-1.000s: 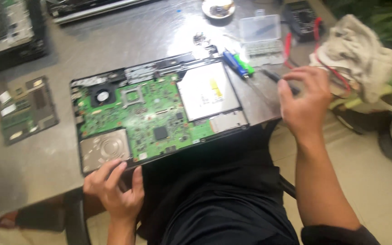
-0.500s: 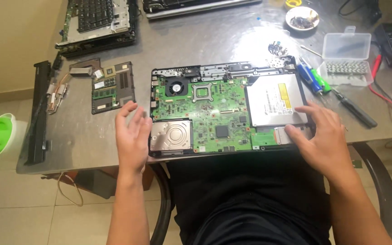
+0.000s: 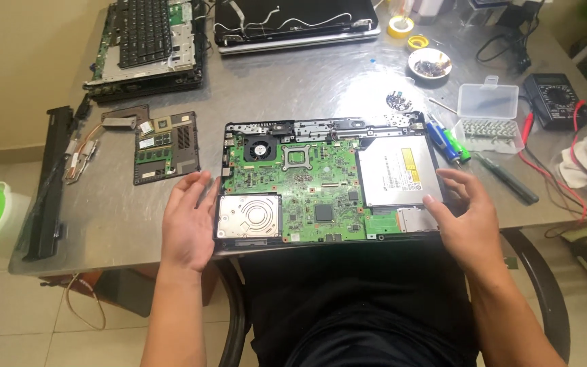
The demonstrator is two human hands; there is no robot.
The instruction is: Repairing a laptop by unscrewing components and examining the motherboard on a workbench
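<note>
Opened laptop base (image 3: 327, 183) sits flat at the near edge of the metal table (image 3: 307, 81), bottom cover off, green circuit board (image 3: 307, 183) exposed. Left hand (image 3: 188, 221) is open, fingers spread, palm against the left edge of the base beside the hard drive (image 3: 248, 217). Right hand (image 3: 467, 217) is also open, fingertips resting on the right front corner by the silver disc drive (image 3: 397, 171); neither is clenched on anything. Whether the thumbs hook under the rim I can't tell, the palms hide that. Handling judgement: the base is moderately heavy, a stiff plastic frame but likely to flex if lifted by one corner, and the board is fragile. Take it by the two short side edges of the frame, where the hands are now, and keep fingers off the fan (image 3: 261, 147), the bare chip socket (image 3: 298, 155) and the small parts. Both drives may be loose in their bays, so keep it level. The tabletop looks slick, so it will slide easily. Nearby: screwdrivers (image 3: 451, 139) and a clear parts box (image 3: 489, 115) to the right, a small cover with memory sticks (image 3: 164, 146) to the left, well apart.
</note>
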